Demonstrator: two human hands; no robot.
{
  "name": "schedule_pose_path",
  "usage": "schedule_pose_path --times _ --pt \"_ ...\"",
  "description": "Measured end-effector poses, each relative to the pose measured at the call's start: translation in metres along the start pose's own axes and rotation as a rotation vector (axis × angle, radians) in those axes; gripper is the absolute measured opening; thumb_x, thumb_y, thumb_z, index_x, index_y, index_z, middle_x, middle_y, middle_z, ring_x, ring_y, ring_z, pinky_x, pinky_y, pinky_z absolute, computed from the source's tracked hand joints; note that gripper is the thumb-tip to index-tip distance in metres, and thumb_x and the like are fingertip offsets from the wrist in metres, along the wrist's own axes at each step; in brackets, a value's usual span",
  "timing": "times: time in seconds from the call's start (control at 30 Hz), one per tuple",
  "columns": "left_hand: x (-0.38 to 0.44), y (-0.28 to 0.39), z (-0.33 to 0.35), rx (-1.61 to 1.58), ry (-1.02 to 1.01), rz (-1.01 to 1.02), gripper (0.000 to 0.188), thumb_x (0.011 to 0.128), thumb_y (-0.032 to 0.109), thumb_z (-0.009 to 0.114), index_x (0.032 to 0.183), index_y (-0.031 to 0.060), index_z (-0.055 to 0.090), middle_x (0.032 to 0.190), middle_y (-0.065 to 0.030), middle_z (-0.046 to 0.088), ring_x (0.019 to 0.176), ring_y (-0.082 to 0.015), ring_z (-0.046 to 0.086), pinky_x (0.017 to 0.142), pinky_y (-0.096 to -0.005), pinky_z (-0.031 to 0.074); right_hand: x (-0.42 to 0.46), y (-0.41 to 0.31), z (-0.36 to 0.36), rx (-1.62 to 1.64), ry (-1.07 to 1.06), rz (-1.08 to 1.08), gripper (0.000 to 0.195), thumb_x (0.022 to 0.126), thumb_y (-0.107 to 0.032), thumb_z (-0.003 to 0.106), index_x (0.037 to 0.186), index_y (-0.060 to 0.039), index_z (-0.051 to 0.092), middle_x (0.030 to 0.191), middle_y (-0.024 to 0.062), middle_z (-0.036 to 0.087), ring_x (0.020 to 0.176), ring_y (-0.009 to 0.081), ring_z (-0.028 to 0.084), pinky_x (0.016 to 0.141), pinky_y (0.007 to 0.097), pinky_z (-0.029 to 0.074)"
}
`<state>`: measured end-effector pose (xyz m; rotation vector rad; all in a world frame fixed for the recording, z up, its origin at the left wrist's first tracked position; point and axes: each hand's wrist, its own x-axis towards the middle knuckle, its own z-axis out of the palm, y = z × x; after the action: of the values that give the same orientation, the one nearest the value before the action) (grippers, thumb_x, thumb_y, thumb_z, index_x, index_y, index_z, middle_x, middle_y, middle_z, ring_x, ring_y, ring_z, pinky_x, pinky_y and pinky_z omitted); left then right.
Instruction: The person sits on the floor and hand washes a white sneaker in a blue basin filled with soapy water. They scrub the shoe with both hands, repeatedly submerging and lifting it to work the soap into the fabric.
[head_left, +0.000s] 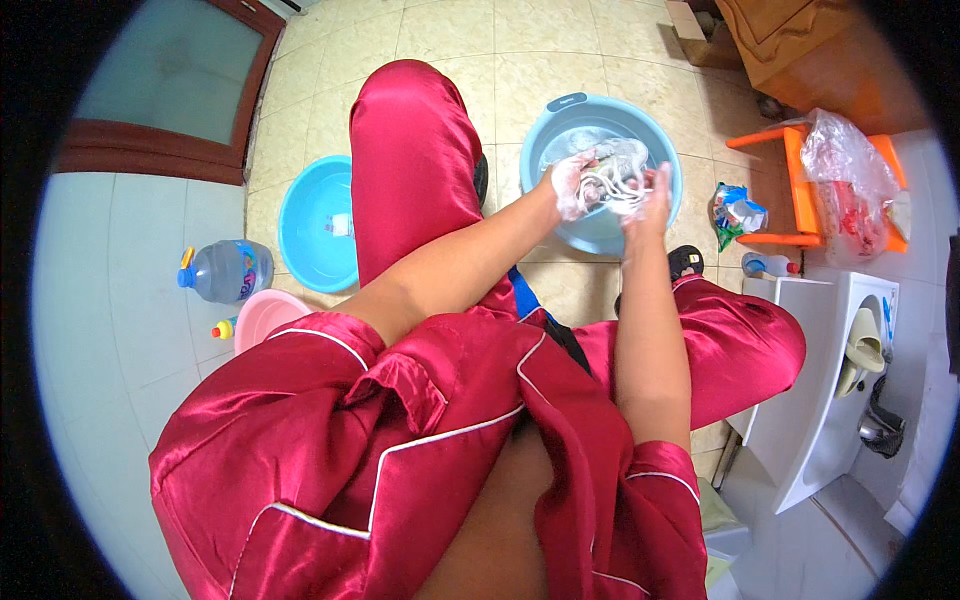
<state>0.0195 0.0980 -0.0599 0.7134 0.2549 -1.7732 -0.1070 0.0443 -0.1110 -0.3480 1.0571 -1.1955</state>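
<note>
Both hands are over a light blue plastic basin (541, 135) that holds water with suds. My left hand (574, 186), covered in foam, is at the near left of the basin, its fingers against a bundle of white cords (611, 184). From the right, my right hand (649, 196) touches the same bundle, foam on it too and slightly blurred. A soaked whitish-grey cloth item (626, 154) lies just beyond the fingers, partly in the water. Whether the cords belong to that item I cannot tell.
Left of my knee stand a bright blue basin (300, 225), a large water bottle (229, 271) and a pink basin (262, 315). To the right are a crumpled detergent-like packet (739, 214), an orange stool (802, 180) with plastic bags, and a white sink (817, 435) holding slippers.
</note>
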Motion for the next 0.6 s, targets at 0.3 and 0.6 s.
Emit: schedule_pose_path --times 0.3,0.6 --pt "0.039 -0.026 -0.037 0.358 0.027 0.120 0.018 0.085 0.027 0.043 0.077 0.0115 0.047 0.064 -0.0050 0.048 0.052 -0.0162 0.048 0.045 -0.0274 0.042 -0.041 0.027 -0.007 -0.225 -0.273 0.456 0.027 0.077 -0.042 0.054 0.092 -0.0188 0.054 0.079 -0.0022 0.055 0.063 0.0119 0.052 0.046 0.0257 0.040" --pt "0.078 -0.045 -0.056 0.649 0.101 0.267 0.015 0.083 0.015 0.044 0.075 0.0054 0.051 0.066 -0.0043 0.051 0.053 -0.0143 0.051 0.050 -0.0247 0.045 0.025 0.040 -0.052 -0.219 0.018 0.349 0.010 0.077 -0.016 0.053 0.079 -0.0061 0.052 0.062 0.0029 0.053 0.045 0.0111 0.047 0.035 0.0230 0.034"
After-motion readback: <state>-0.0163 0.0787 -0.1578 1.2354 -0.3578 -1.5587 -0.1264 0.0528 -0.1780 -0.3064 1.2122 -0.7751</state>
